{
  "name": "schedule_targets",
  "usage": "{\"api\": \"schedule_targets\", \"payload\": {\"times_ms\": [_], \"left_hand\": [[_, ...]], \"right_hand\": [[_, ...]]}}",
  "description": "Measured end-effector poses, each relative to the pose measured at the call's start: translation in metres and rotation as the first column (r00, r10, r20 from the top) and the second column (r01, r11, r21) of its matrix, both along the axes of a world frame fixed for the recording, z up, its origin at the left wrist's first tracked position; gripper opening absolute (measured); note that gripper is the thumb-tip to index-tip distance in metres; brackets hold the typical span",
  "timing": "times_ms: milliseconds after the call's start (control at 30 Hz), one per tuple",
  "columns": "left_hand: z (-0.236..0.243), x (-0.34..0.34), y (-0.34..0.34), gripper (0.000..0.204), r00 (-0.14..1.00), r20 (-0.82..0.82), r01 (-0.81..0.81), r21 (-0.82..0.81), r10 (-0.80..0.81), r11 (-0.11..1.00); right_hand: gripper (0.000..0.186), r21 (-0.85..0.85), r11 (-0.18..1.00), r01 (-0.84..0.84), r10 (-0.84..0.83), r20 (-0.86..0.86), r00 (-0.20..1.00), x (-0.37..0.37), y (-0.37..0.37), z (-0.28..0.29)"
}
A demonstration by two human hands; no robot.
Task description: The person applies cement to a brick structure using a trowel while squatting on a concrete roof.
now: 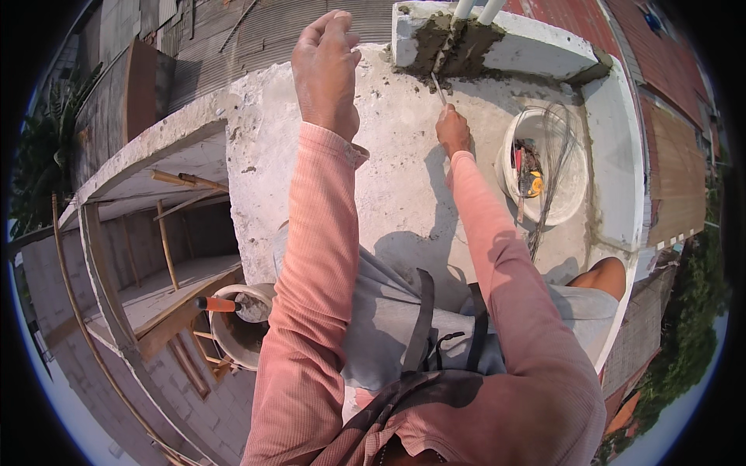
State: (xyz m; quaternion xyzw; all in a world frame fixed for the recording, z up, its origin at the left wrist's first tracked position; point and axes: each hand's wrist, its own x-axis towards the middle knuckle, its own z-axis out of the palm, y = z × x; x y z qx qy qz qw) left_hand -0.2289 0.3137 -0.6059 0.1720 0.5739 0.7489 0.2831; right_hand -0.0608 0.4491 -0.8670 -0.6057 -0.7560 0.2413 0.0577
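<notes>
My left hand [328, 74] is raised over the far left edge of the slab, its fingers loosely bent and nothing visible in them. Further right, my right hand [453, 130] grips a thin metal tool [440, 89]. The tool's far end meets wet grey mortar [466, 48] at the foot of a low white wall [536, 48]. Mortar surrounds the bases of two pale pipes [489, 11] there. My fingers cover the tool's near end, so its exact kind cannot be made out.
At right stands a white bucket [575, 203] holding wire [553, 167], a yellow tape measure [535, 184] and other tools. Another bucket [242, 353] at lower left carries an orange-handled trowel [219, 304]. The concrete slab [268, 167] ends at left above a lower unfinished building.
</notes>
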Motion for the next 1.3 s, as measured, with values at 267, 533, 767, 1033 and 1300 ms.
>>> {"api": "schedule_targets", "payload": {"times_ms": [267, 533, 767, 1033, 1300], "left_hand": [[-0.005, -0.006, 0.002, 0.050, 0.999, 0.038, 0.000, 0.004, 0.000, 1.000], [-0.007, -0.003, 0.006, 0.050, 0.999, 0.028, 0.023, 0.017, -0.023, 1.000], [-0.004, -0.002, 0.006, 0.049, 0.999, 0.047, 0.000, 0.002, -0.001, 1.000], [-0.009, -0.002, 0.012, 0.048, 0.998, 0.053, 0.019, 0.010, -0.020, 1.000], [-0.008, -0.003, 0.013, 0.049, 0.999, 0.047, 0.025, 0.023, -0.026, 0.999]], "right_hand": [[0.030, 0.191, 0.980, 0.061, -0.014, -0.241, 0.970, 0.015, -0.008, 0.049], [0.026, 0.361, 0.928, 0.088, 0.062, -0.384, 0.921, 0.000, 0.009, 0.057], [0.025, 0.078, 0.996, 0.053, -0.042, -0.131, 0.990, 0.012, -0.019, 0.031], [0.027, 0.601, 0.794, 0.091, 0.228, -0.433, 0.872, 0.005, 0.013, 0.074], [0.030, 0.147, 0.989, 0.025, -0.011, -0.093, 0.996, 0.025, 0.006, 0.030]]}}
